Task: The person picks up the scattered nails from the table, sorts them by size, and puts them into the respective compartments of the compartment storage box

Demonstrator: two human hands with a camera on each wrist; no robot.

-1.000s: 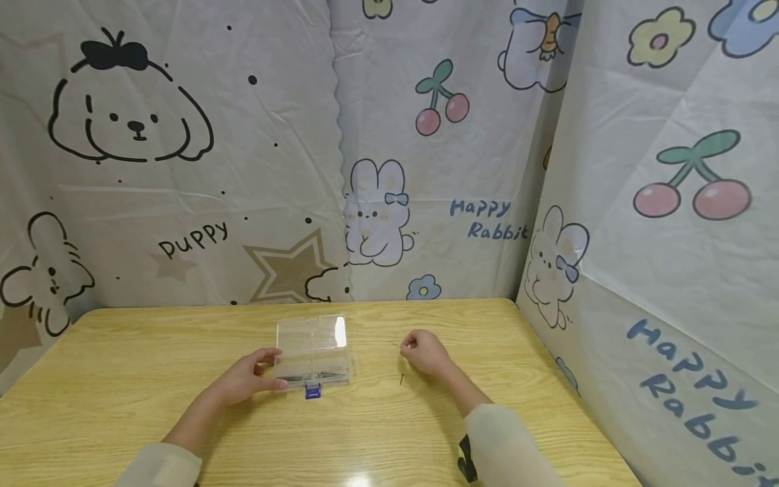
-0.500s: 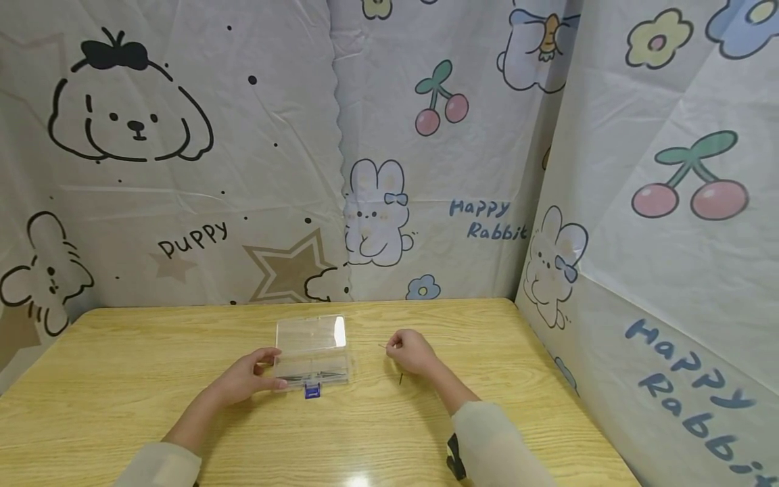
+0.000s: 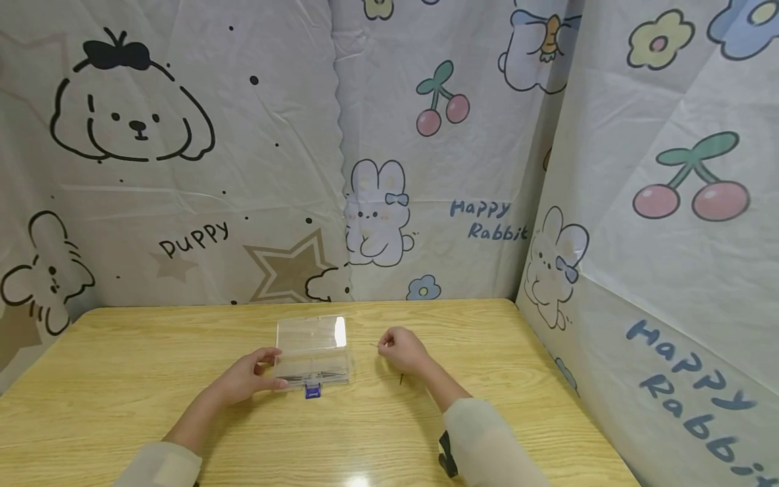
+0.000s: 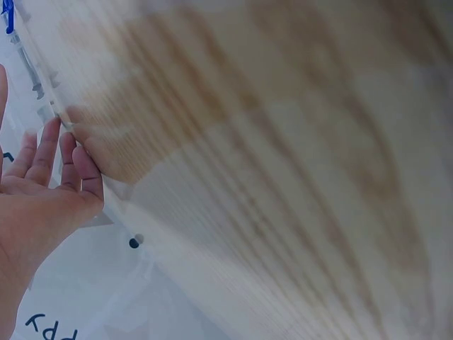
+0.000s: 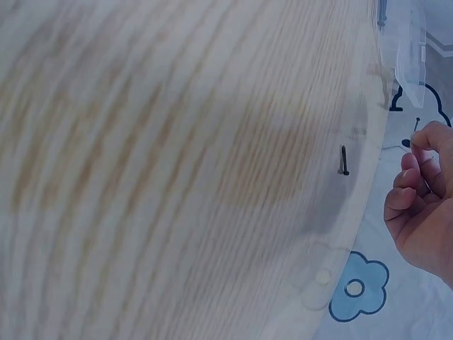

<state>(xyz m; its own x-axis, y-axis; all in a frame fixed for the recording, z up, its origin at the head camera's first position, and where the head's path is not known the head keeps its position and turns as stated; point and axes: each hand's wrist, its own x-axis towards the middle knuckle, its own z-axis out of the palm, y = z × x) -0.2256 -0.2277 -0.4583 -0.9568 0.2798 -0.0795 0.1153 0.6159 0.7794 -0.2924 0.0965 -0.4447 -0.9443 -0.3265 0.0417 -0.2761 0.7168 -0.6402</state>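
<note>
A clear plastic box [image 3: 312, 355] with its lid up and a blue latch [image 3: 313, 391] sits mid-table, with thin dark pieces lying inside. My left hand [image 3: 268, 368] holds the box's left end, thumb along the front and fingers at the side; in the left wrist view the left hand [image 4: 60, 152] has its fingertips against the box edge. Just right of the box, my right hand [image 3: 381, 346] pinches a thin pin [image 3: 374, 345]. The right wrist view shows the right hand [image 5: 417, 145] with that pin [image 5: 417, 125] sticking up from its fingertips. A small black screw [image 3: 401, 379] [image 5: 344, 161] lies on the table under the hand.
The wooden table [image 3: 152, 352] is hemmed in by cartoon-print sheets at the back [image 3: 389, 169] and on the right [image 3: 657, 270]. The table's far right corner meets the right sheet.
My right hand has moved left toward the box, carrying the pin. The left hand, the box and the black screw have stayed put.
</note>
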